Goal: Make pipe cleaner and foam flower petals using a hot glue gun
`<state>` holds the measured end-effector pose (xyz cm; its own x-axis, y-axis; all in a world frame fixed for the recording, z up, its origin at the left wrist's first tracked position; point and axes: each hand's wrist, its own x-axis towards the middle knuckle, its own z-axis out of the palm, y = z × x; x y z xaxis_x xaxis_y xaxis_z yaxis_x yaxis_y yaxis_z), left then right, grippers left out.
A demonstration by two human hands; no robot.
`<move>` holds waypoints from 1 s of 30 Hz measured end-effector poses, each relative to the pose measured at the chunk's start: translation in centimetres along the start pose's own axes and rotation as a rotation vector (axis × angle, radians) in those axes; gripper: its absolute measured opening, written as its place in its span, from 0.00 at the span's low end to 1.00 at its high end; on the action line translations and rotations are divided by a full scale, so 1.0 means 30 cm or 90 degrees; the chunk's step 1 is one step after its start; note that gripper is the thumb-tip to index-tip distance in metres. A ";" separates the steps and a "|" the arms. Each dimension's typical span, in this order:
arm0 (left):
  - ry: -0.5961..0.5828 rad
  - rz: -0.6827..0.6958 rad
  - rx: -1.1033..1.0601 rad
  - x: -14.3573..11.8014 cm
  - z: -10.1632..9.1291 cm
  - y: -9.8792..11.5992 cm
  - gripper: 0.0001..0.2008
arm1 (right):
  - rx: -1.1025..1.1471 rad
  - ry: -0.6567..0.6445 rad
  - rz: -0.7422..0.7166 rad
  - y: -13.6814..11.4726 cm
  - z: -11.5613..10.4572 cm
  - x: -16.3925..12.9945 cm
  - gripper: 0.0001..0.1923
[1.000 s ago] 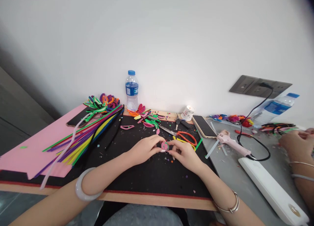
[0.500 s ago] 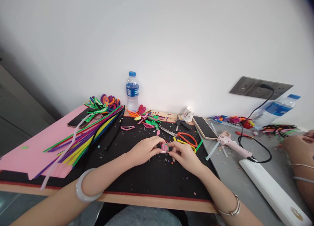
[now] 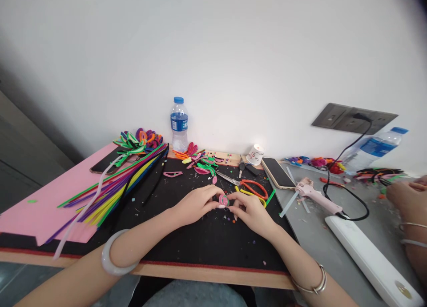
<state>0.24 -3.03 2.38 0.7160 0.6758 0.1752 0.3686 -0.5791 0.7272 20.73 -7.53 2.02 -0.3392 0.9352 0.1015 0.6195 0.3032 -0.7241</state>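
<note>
Pink-and-green pipe-cleaner coil [image 3: 224, 200] pinched between my left hand [image 3: 195, 203] and right hand [image 3: 251, 211], fingertips of both clamped on its rim, low over black mat [image 3: 200, 236] at centre. Coil roughly round, flat face tilted toward me; long axis cannot tell. Orange-handled scissors [image 3: 251, 187] just behind right hand, blades pointing left. Water bottle [image 3: 179, 122] upright at wall, blue label, writing too small to read

— What is worn on the left hand [image 3: 195, 205]?
— A thick, pale, milky bangle [image 3: 115, 256] around the wrist, arm bare above it.
— And by the right hand [image 3: 251, 213]?
— Thin silver bracelets [image 3: 315, 278] at the wrist. Grey fabric [image 3: 196, 296] shows below both bangles.
</note>
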 end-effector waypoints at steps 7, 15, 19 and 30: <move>-0.002 0.001 0.001 0.002 -0.003 0.003 0.09 | -0.002 -0.005 -0.001 -0.009 -0.004 0.001 0.09; -0.006 0.000 0.009 0.003 -0.004 0.002 0.09 | 0.009 -0.008 -0.005 -0.010 -0.003 0.003 0.08; -0.005 0.001 0.010 0.003 -0.004 0.000 0.10 | 0.003 -0.006 -0.010 -0.005 -0.002 0.003 0.08; -0.006 0.002 -0.003 0.003 -0.002 -0.003 0.09 | -0.005 -0.006 -0.011 -0.005 -0.002 0.000 0.08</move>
<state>0.25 -2.89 2.38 0.7223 0.6701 0.1710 0.3638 -0.5785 0.7300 20.69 -7.56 2.16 -0.3572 0.9279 0.1071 0.6194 0.3211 -0.7164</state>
